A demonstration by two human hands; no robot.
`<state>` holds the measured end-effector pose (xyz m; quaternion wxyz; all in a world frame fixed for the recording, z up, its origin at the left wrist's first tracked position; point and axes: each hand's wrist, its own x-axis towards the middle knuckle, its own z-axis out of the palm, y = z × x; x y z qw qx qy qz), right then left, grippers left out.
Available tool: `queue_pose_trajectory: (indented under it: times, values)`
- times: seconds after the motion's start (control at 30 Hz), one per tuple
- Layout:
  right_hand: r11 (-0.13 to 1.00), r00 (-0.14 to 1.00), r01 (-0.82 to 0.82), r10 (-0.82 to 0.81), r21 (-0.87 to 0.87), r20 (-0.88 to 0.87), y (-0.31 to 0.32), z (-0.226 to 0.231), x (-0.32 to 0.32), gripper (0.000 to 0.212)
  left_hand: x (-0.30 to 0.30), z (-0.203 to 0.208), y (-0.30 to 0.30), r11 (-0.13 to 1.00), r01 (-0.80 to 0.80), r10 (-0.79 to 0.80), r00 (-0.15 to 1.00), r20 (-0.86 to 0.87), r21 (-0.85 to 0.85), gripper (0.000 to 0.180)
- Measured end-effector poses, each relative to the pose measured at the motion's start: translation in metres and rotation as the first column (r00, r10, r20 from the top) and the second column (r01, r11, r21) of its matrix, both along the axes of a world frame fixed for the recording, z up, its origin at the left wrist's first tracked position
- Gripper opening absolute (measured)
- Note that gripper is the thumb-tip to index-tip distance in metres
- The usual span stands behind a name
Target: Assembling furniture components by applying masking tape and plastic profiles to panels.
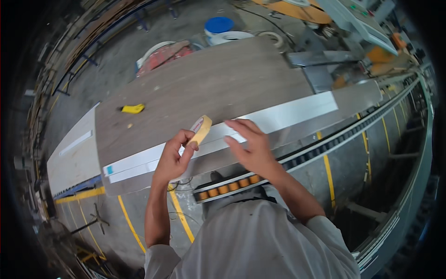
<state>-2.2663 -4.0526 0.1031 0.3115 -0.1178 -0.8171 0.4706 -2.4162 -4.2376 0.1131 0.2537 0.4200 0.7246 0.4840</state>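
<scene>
A roll of yellowish masking tape [202, 130] is gripped by its edge in my left hand [173, 158], between thumb and fingers. Just right of the roll, my right hand [251, 146] has its thumb and fingers apart, with nothing visible between them. Below both hands, long white strips [288, 116] lie side by side along the near part of a brown board [195, 83]. At their left end sits a small blue-green patch [109, 170]. A yellow utility knife [133, 109] rests on the board, farther off to the left.
A roller conveyor rail [297, 160] runs between me and the board, rising to the right. Left of the board stands a pale panel [74, 153] with a thin white strip on it. Beyond the far edge are a blue-lidded bucket [219, 25] and a red bag [167, 56].
</scene>
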Motion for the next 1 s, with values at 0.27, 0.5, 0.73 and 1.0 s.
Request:
queue_pose_trajectory:
  times: [0.27, 0.5, 0.73, 1.0]
  values:
    - [0.991, 0.992, 0.126, -0.126, -0.051, -0.001, 0.087, -0.021, 0.07, 0.024, 0.102, -0.008, 0.124, 0.999, -0.039, 0.037, 0.97, -0.24, -0.004, 0.014]
    - [0.749, 0.988, 0.054, 0.055, -0.661, 0.143, 0.124, -0.03, 0.116, 0.009, 0.148, -0.004, 0.16, 0.997, 0.001, -0.02, 0.964, -0.266, -0.072, 0.016]
    - [0.786, 0.958, 0.246, -0.109, -0.568, 0.265, 0.232, -0.052, 0.167, 0.01, 0.153, 0.015, 0.187, 0.966, -0.139, 0.065, 0.946, -0.317, -0.216, 0.02]
    - [0.771, 0.664, 0.636, -0.556, 0.012, 0.499, 0.347, -0.087, 0.193, 0.022, 0.123, -0.008, 0.198, 0.815, -0.336, -0.007, 0.809, -0.587, -0.472, 0.039]
